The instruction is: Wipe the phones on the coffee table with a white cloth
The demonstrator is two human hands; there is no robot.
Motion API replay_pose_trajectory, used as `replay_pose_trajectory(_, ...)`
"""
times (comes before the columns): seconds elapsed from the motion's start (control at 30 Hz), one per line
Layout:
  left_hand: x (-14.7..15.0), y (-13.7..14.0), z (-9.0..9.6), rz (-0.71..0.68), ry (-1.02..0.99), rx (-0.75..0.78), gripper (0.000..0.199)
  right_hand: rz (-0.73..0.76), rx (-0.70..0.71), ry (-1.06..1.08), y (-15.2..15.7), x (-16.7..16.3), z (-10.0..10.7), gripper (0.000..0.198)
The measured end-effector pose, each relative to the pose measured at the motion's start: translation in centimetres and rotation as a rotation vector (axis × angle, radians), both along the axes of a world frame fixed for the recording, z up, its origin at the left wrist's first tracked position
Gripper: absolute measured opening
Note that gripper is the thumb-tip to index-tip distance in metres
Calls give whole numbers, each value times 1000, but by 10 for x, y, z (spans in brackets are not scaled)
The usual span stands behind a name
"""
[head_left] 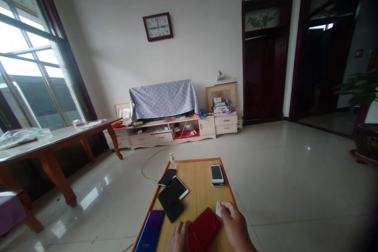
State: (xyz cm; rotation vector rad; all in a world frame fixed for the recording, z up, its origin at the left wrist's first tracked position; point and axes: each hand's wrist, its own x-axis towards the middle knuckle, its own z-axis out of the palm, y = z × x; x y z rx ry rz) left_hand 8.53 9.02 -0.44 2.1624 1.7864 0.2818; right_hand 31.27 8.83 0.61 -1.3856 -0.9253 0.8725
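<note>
Red phone (pixel 203 230) at near end of counter (pixel 198 169), between side edges; left hand (pixel 178 237) against its left side, grip hard to tell from here; right hand (pixel 234 219) pinching small white piece (pixel 218 208) by phone's far end; steady left hold, light right pinch seem wise

Daylight from window (pixel 35 63) at left, overexposed; interior dim. Glare patches on glossy floor (pixel 280 165). Doorway (pixel 327 67) at right deeply shadowed. Edges stretched, soft.

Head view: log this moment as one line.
left hand: touching red phone | right hand: pinching small white item | beside left hand: blue-purple phone | surface: wooden table
</note>
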Motion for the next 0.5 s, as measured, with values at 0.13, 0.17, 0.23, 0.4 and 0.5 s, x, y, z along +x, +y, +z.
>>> replay_pose_trajectory(0.13, -3, 4, -1, -51, -4, 4, 75, 172, 6, -285, -11, -13, 1, 37)
replay_pose_trajectory(0.17, -3, 5, -3, -56, -9, 16, 71, 191, 6, -361, -13, -17, 0, 34)
replay_pose_trajectory(0.23, -5, 7, -8, -60, -18, 56, 67, 201, 12, -511, -15, -21, -3, 29)
replay_pose_trajectory(0.4, -12, 13, -18, -84, -24, 129, 62, 151, 17, -894, -11, -21, -10, 24)
replay_pose_trajectory(0.5, -15, 16, -20, -107, -11, 126, 60, 134, 2, -1026, -6, -23, -14, 29)
